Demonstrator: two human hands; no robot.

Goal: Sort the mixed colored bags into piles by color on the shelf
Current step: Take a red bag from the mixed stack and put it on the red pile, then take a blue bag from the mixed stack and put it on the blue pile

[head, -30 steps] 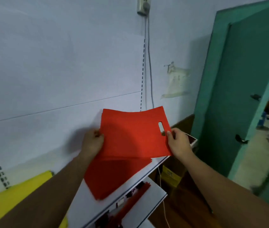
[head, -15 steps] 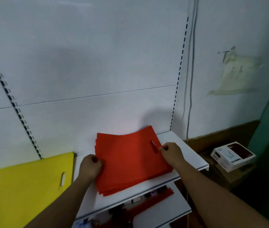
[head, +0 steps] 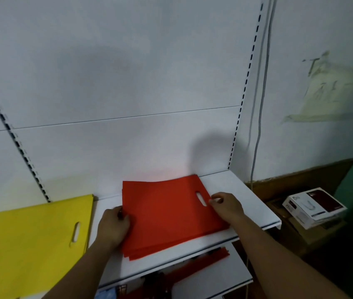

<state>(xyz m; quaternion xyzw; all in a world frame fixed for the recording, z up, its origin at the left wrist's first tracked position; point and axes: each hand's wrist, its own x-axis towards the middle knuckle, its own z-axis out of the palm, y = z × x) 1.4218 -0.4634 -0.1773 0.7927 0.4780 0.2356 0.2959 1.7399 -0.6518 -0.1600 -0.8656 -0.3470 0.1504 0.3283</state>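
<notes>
- Lower shelf (head: 210, 277) sits nearest, under the main one; red material lies on it, partly hidden, so I cannot tell what it is
- Yellow bags (head: 31, 240) lie flat on the left, handle slot toward their right edge; a bare strip of shelf separates them from the red stack
- Left hand (head: 114, 226): fingers curled, gripping the left edge of the red bags (head: 167, 216); a second ago it held the top bag up in the air
- Right hand (head: 227, 207): fingertips pinch the right edge of the top bag, just beside its handle slot, the same hold as before but lower now
- Red bags: a flat stack on the right part of the shelf (head: 242, 190), layers fanned slightly at the front left corner; the bag raised and tilted a second ago now lies on top, and little has shifted in the last half second
- White box (head: 313, 207) rests on cartons beyond the shelf's right end
- Grey cable (head: 259, 126) hangs down the wall beside the slotted upright of the back panel (head: 128, 83)
</notes>
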